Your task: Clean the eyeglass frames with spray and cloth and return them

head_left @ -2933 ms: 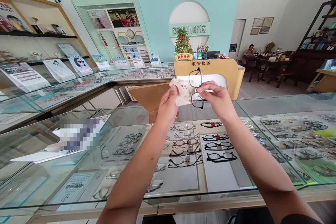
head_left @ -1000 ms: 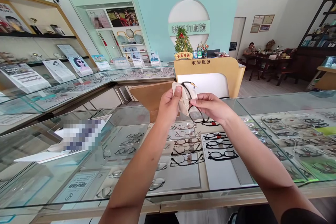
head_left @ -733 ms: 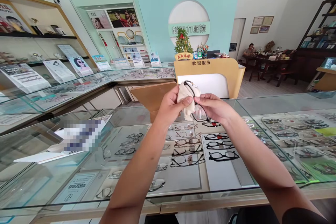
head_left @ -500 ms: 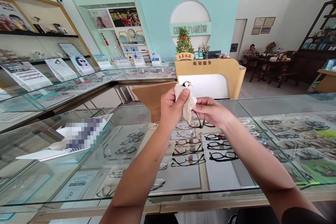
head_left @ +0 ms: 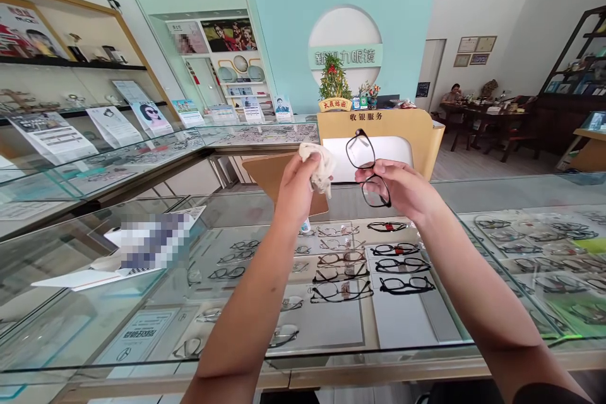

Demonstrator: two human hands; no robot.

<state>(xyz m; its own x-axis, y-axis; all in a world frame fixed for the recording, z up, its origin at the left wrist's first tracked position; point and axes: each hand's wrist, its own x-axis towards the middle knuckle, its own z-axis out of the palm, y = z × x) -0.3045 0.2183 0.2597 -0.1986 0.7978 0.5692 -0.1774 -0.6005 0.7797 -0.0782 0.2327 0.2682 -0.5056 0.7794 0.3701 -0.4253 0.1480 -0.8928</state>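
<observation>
A crumpled cream cloth [head_left: 320,167] is bunched in my left hand [head_left: 297,188], pinched between thumb and fingers. To its right, my right hand [head_left: 402,184] grips a pair of black-framed eyeglasses [head_left: 374,167] near the bridge. The glasses are tilted, one lens above the other, and both lenses show. Cloth and glasses are apart, both held up over the glass display counter [head_left: 331,338]. Beneath the glass, several eyeglass frames [head_left: 404,284] lie in rows.
A folded printed card [head_left: 142,246] stands on the counter at left. Behind my hands are a brown board [head_left: 265,180] and a wooden cashier desk [head_left: 428,139] with a plant [head_left: 334,79]. A person [head_left: 454,93] sits at a dark table [head_left: 492,112] at the far right.
My left hand has drawn the cloth leftward, off the glasses. My right hand has moved slightly right and raised the glasses, so both lenses now show.
</observation>
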